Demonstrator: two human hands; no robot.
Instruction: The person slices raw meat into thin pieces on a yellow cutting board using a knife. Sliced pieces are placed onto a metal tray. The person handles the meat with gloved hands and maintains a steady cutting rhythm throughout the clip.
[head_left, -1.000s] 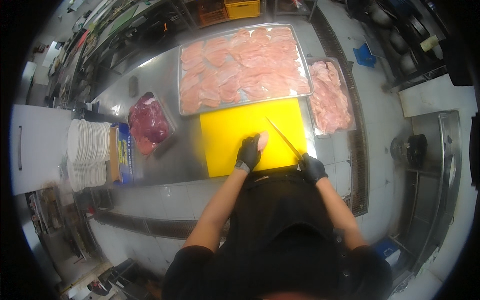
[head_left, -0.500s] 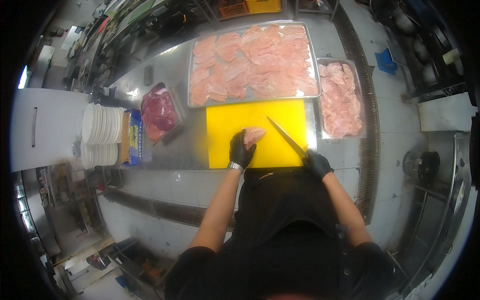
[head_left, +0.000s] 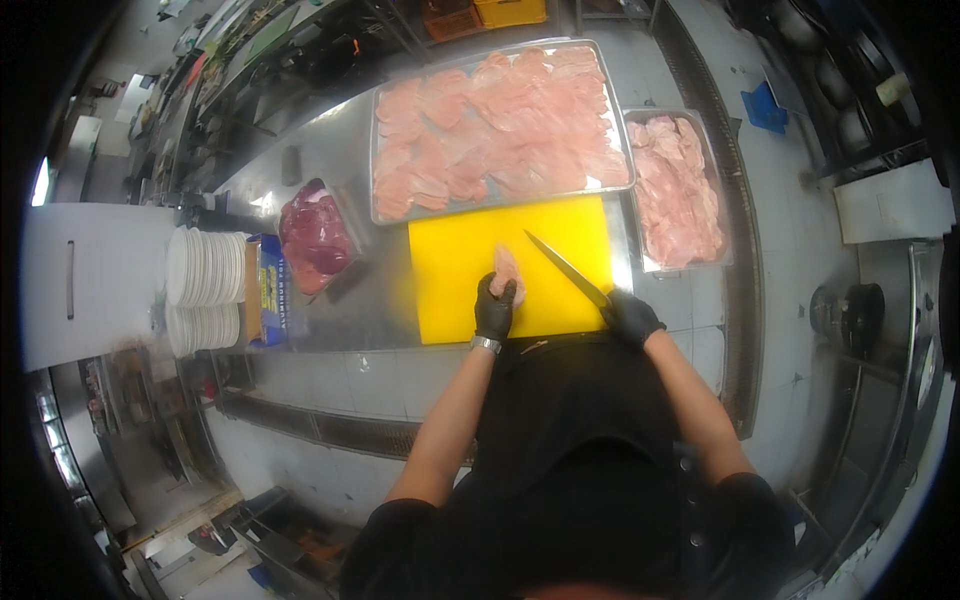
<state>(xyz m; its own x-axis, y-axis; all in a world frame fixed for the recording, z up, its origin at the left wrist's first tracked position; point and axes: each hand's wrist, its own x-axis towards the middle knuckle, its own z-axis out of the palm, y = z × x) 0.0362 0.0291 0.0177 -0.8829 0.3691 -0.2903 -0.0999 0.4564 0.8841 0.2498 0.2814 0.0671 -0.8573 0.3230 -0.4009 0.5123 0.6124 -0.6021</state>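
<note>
- Across the middle of the view runs the metal bench point(head_left: 370, 310), carrying most of the things.
- At its far side is the tray point(head_left: 592, 184), spread with pale, flat slices point(head_left: 550, 110).
- Nearer the person lies the yellow board point(head_left: 450, 270), close against the tray's near edge.
- Right of the tray is the tub point(head_left: 655, 265), full of pale chunks point(head_left: 680, 195); what bears it is unclear.
- Slanting over the board is the knife point(head_left: 567, 268), tip pointing away and left. Its blade looks thin and stiff; the handle is the place to hold.
- Right hand point(head_left: 632, 317): gloved, closed round the handle, which it hides.
- Left hand point(head_left: 493, 310): gloved, gripping the piece's near end, thumb on top.
- Over the board is the piece point(head_left: 507, 272) of pale meat; whether it touches is unclear. It should be light, soft, slippery and easily torn, best held broadly by its thicker part, not a thin edge.
</note>
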